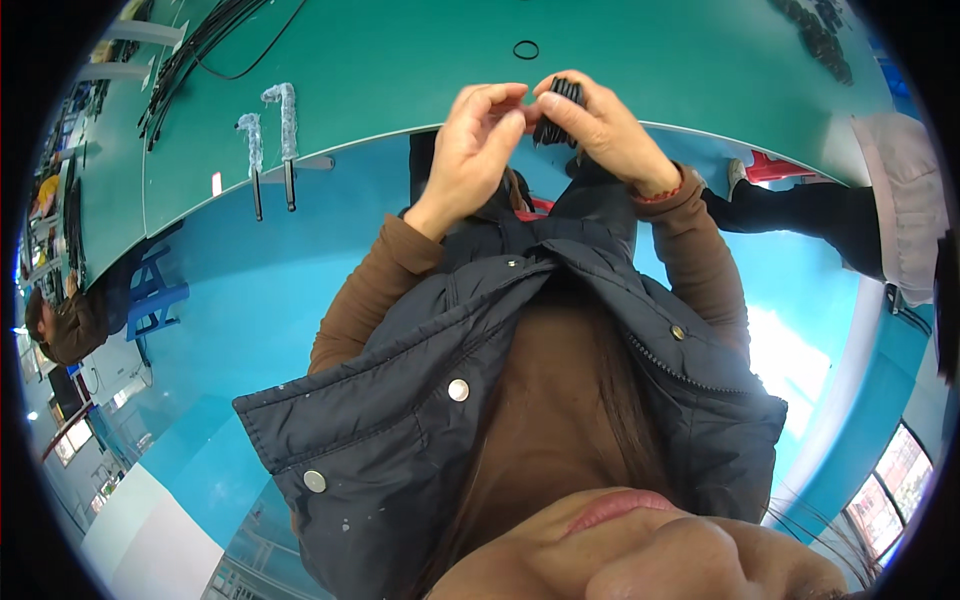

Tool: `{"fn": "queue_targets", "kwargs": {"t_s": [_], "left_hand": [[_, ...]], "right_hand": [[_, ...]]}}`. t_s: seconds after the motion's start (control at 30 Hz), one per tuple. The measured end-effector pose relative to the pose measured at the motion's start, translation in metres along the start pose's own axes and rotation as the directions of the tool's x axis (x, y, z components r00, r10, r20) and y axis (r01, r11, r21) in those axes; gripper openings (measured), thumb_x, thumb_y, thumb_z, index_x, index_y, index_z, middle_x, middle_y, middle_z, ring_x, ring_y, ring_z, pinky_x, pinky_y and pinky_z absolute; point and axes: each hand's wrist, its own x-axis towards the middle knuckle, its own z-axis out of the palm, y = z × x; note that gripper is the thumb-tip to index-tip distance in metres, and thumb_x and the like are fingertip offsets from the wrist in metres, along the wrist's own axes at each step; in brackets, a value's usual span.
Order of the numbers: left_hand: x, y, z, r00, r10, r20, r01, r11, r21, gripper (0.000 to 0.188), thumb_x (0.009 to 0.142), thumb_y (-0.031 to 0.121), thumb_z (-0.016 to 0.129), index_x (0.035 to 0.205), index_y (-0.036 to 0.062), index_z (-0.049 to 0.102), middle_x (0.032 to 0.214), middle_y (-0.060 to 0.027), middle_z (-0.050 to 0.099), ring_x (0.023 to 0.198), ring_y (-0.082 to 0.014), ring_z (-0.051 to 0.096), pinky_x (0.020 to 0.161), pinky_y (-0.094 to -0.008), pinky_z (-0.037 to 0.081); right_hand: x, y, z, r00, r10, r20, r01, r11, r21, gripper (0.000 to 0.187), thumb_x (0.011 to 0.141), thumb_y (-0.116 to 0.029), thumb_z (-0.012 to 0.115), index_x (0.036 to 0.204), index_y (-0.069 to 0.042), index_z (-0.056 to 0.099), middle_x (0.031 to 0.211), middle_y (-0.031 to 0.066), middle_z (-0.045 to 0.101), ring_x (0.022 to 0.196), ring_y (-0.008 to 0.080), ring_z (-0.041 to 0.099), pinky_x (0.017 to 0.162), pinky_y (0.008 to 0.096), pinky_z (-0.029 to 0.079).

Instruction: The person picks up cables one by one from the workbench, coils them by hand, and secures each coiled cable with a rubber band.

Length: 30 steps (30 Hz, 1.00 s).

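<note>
In my right hand (605,125) is a small bundle of coiled black cable (560,108), gripped between thumb and fingers just above the near edge of the green table. Its loops lie tightly side by side. My left hand (475,145) is close beside it on the left, palm turned toward the bundle, thumb and fingers curved and apart. The left fingertips reach near the right fingers; whether they touch the bundle I cannot tell. On the green table (400,70), beyond my hands, lies a small black ring (525,49).
Long black cables (200,60) lie at the table's far left. Two hook-shaped pieces (288,120) in clear wrap with black stems stand at the near edge. Dark bundles (815,40) lie far right. A person in a pale pink garment (900,200) is at right; another sits far left by a blue stool (155,300).
</note>
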Motion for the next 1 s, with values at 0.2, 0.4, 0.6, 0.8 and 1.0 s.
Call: {"fn": "queue_targets", "kwargs": {"t_s": [0.2, 0.4, 0.6, 0.8, 1.0], "left_hand": [[0.010, 0.026, -0.004, 0.987, -0.073, 0.141, -0.015, 0.840, 0.542, 0.023, 0.094, 0.020, 0.053, 0.105, 0.0031, 0.063, 0.112, -0.0127, 0.050, 0.104, -0.0208, 0.050, 0.089, -0.0320, 0.044], [0.007, 0.033, -0.016, 0.932, -0.138, 0.335, -0.031, 0.891, 0.453, 0.031, 0.095, 0.019, 0.052, 0.119, -0.0006, 0.053, 0.112, -0.0094, 0.051, 0.100, -0.0173, 0.051, 0.088, -0.0274, 0.041], [0.010, 0.031, -0.018, 0.793, -0.228, 0.565, 0.215, 0.972, 0.091, 0.027, 0.096, 0.013, 0.049, 0.119, -0.0013, 0.050, 0.104, -0.0056, 0.056, 0.093, -0.0117, 0.054, 0.082, -0.0260, 0.046], [0.008, 0.022, -0.008, 0.806, -0.304, 0.508, 0.255, 0.953, 0.165, 0.022, 0.096, 0.016, 0.050, 0.110, -0.0012, 0.055, 0.096, -0.0043, 0.058, 0.087, -0.0109, 0.055, 0.079, -0.0260, 0.047], [-0.002, 0.029, -0.004, 0.835, -0.266, 0.482, 0.274, 0.960, 0.055, 0.019, 0.096, 0.016, 0.049, 0.102, -0.0006, 0.055, 0.094, -0.0043, 0.058, 0.082, -0.0115, 0.054, 0.076, -0.0265, 0.046]], "right_hand": [[-0.001, 0.000, 0.006, 1.000, -0.010, -0.025, 0.006, 0.991, -0.133, 0.043, 0.093, -0.036, 0.055, 0.100, 0.006, 0.052, 0.078, 0.0040, 0.054, 0.073, 0.0100, 0.052, 0.066, 0.0231, 0.045], [-0.011, 0.007, 0.020, 0.979, -0.194, -0.067, 0.179, 0.966, -0.184, 0.054, 0.092, -0.038, 0.056, 0.115, 0.009, 0.045, 0.106, 0.0166, 0.059, 0.099, 0.0195, 0.057, 0.086, 0.0292, 0.046], [-0.015, -0.002, 0.023, 0.977, -0.212, 0.027, 0.213, 0.954, -0.213, 0.037, 0.096, -0.032, 0.050, 0.115, 0.001, 0.047, 0.130, 0.0256, 0.049, 0.138, 0.0328, 0.022, 0.108, 0.0423, 0.024], [-0.015, 0.003, 0.024, 0.994, -0.105, -0.017, 0.102, 0.987, -0.125, 0.038, 0.097, -0.034, 0.048, 0.114, 0.000, 0.047, 0.129, 0.0234, 0.051, 0.136, 0.0310, 0.029, 0.107, 0.0406, 0.027], [-0.018, -0.018, 0.003, 0.957, -0.009, 0.290, -0.045, 0.983, 0.177, 0.063, 0.093, -0.031, 0.049, 0.143, -0.001, 0.025, 0.142, 0.0180, 0.038, 0.094, 0.0131, 0.055, 0.085, 0.0297, 0.044]]}}
